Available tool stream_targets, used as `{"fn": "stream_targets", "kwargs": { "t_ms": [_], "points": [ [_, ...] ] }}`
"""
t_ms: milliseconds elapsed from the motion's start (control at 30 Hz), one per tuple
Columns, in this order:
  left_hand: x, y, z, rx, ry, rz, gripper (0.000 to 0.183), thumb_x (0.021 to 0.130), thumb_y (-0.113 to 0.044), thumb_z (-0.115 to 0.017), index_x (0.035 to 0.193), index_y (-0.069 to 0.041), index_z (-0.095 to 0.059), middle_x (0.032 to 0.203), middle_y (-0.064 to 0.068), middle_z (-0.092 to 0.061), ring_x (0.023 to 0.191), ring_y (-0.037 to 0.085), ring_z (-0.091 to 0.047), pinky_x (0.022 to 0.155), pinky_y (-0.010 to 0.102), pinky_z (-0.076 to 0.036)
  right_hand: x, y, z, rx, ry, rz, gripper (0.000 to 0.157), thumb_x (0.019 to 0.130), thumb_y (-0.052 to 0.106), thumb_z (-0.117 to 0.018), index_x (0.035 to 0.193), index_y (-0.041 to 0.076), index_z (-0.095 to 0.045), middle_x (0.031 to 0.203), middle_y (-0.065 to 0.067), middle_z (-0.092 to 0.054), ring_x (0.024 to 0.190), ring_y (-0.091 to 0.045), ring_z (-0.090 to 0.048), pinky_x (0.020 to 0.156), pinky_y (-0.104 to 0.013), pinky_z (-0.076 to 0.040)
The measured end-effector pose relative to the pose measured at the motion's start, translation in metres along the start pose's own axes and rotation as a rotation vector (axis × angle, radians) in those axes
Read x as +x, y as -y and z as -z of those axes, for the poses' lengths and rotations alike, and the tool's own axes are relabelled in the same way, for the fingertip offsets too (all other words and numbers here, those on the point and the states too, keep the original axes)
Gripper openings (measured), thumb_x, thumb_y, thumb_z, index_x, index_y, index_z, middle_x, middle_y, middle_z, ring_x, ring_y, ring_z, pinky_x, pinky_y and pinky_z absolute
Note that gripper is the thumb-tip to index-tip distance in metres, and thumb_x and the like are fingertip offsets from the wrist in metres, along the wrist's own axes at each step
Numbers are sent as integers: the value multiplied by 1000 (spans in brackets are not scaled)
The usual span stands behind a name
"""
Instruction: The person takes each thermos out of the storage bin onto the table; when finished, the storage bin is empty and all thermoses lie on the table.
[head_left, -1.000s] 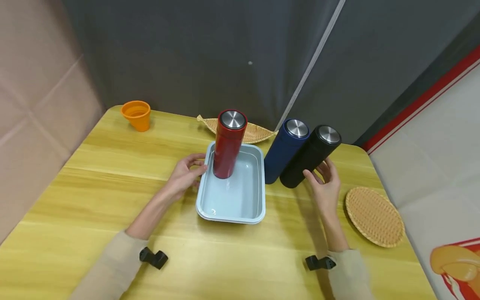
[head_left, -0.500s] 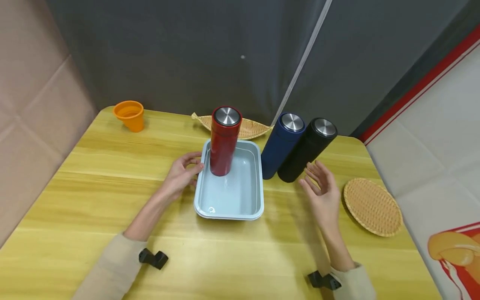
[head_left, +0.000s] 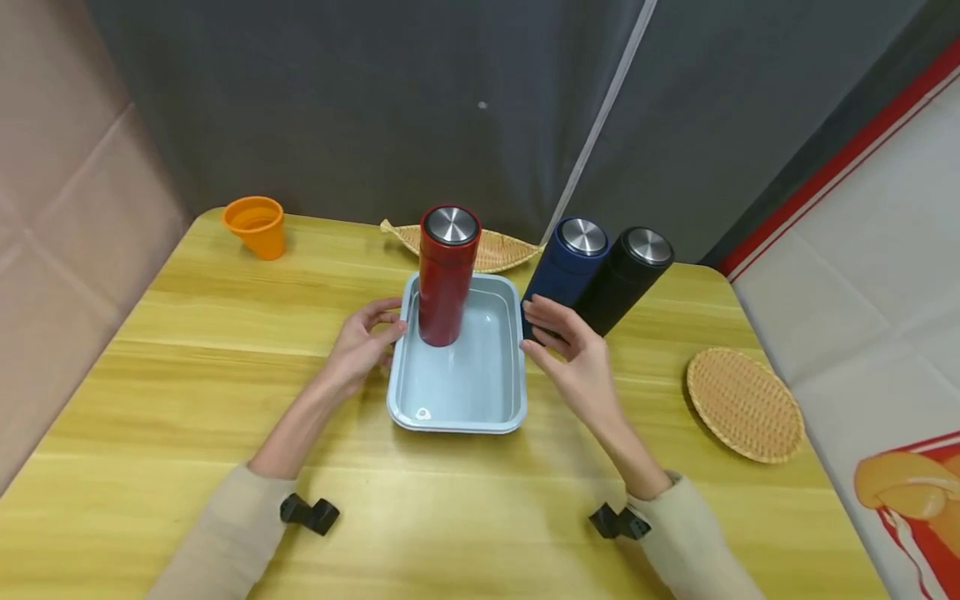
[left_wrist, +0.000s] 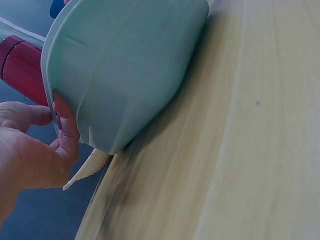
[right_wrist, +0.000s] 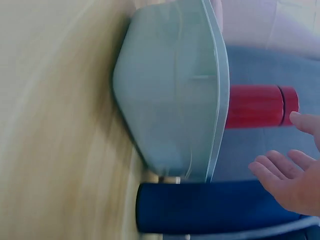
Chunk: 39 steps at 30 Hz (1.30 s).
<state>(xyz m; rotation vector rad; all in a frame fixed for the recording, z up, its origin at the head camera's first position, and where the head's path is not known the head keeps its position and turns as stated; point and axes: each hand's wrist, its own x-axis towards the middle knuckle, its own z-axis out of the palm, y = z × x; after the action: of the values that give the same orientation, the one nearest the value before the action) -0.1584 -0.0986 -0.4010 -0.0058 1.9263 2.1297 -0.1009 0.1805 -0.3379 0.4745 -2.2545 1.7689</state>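
A light blue plastic basin [head_left: 480, 392] rests on the table, with a red thermos bottle [head_left: 444, 292] upright inside it at the back left. My left hand [head_left: 358, 346] pinches the basin's left rim; in the left wrist view its thumb is inside the rim and its fingers are outside. Close to the basin's right rim is my right hand [head_left: 573, 358], fingers loosely bent and holding nothing. The right wrist view shows a gap between this hand and the rim. Behind it, a blue thermos bottle [head_left: 566, 267] and a black thermos bottle [head_left: 626, 279] stand side by side, their lower parts partly covered.
A boat-shaped wicker basket [head_left: 502, 250] lies behind the basin. An orange cup [head_left: 257, 229] stands at the back left of the wooden table [head_left: 225, 375]. On the right lies a round woven tray [head_left: 745, 406]. A grey curtain [head_left: 337, 108] hangs along the back edge.
My right hand has left the black thermos bottle and moved left to beside the basin's right rim. The left hand keeps its grip on the basin. The head view has shifted slightly.
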Motion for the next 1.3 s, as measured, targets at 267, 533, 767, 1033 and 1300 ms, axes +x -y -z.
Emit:
{"fn": "stream_targets", "kwargs": {
  "t_ms": [267,533,767,1033,1300],
  "points": [
    [0,1,1,9,9,10,50,96,-5,-57,142,0,-40,117,14,-47,70,11,-56,50,23,-49,34,6,-26,9,91,-41,53,84,-2,-72,133,-4,-51,130,-19,-56,117,-28,-56,93,-33,-51],
    [3,1,-2,4,13,3,49,96,-5,-57,141,0,-41,115,13,-48,70,10,-56,52,24,-49,65,-10,-50,-38,127,-103,67,83,4,-75,142,1,-42,140,-13,-49,122,-27,-53,98,-37,-48],
    [1,0,1,8,10,17,49,96,-5,-57,142,0,-40,116,14,-47,71,10,-57,52,22,-50,81,-12,-69,-57,114,-140,76,81,8,-79,143,1,-36,137,-13,-48,121,-24,-51,99,-34,-47],
    [0,-3,0,14,14,18,48,96,-6,-57,141,0,-41,117,15,-46,73,11,-57,52,23,-50,87,-13,-74,-83,95,-115,75,80,11,-80,141,3,-38,130,-12,-52,116,-26,-53,95,-39,-50],
    [-2,-3,1,8,11,23,49,96,-5,-56,142,0,-40,118,15,-46,71,10,-56,53,22,-50,84,-12,-75,-129,89,-110,72,80,14,-80,139,4,-40,128,-10,-55,113,-22,-55,94,-37,-51]
  ]
}}
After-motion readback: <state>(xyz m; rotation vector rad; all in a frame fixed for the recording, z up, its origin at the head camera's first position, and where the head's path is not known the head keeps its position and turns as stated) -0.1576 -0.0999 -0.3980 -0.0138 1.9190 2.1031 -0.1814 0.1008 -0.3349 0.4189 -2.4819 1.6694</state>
